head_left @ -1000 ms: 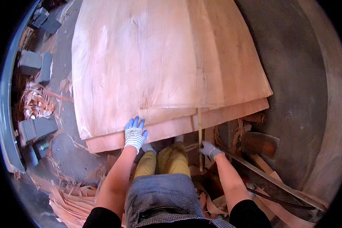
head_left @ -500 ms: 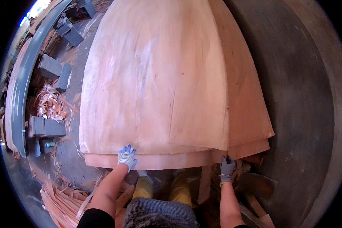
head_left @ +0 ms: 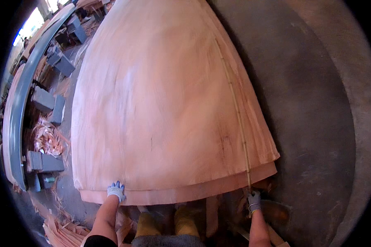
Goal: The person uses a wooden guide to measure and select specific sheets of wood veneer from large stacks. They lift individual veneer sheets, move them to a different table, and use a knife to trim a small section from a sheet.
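A large stack of thin, pinkish wood veneer sheets (head_left: 160,103) spreads out in front of me. The top sheet ends a little short of the sheet (head_left: 165,197) beneath it along the near side. My left hand (head_left: 116,191), in a white and blue glove, rests with fingers spread on that near edge, left of the middle. In a grey glove, my right hand (head_left: 254,199) is closed round the near end of a long, thin bamboo stick (head_left: 238,109). The stick lies lengthwise over the right part of the top sheet, pointing away from me.
Grey blocks (head_left: 49,161) stand on the floor to the left, with curled veneer scraps (head_left: 46,136) among them. Beyond them runs a long grey-blue metal beam (head_left: 18,127). Veneer strips (head_left: 62,232) are piled at the lower left. Dark concrete floor (head_left: 305,123) lies to the right.
The top sheet now reaches further right, covering the darker sheet that showed there. The bamboo stick has come into sight on top. The view has shifted; both hands stay at the near edge.
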Demonstrator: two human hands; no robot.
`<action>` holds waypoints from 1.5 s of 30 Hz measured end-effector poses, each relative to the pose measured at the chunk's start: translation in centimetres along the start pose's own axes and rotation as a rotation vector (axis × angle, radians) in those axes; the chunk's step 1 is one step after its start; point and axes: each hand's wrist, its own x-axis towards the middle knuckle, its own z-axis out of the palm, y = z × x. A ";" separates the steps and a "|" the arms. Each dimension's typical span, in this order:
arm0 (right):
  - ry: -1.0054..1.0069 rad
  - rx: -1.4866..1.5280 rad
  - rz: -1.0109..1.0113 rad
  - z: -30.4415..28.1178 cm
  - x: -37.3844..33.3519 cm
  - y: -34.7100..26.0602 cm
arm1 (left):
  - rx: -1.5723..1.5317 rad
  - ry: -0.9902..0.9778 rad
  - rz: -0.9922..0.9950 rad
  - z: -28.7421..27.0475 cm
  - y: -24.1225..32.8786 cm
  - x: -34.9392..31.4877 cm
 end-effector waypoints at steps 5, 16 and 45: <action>0.185 0.076 -0.276 -6.1 2.9 -0.8 | -0.052 -0.143 -0.096 -2.4 0.1 -0.1; 0.248 0.508 -0.003 -0.9 -3.7 -3.0 | -0.430 0.428 -0.097 -6.9 -1.7 4.5; -0.210 0.697 0.057 14.8 -20.1 -38.3 | -0.680 0.795 -0.165 -16.5 -5.1 13.7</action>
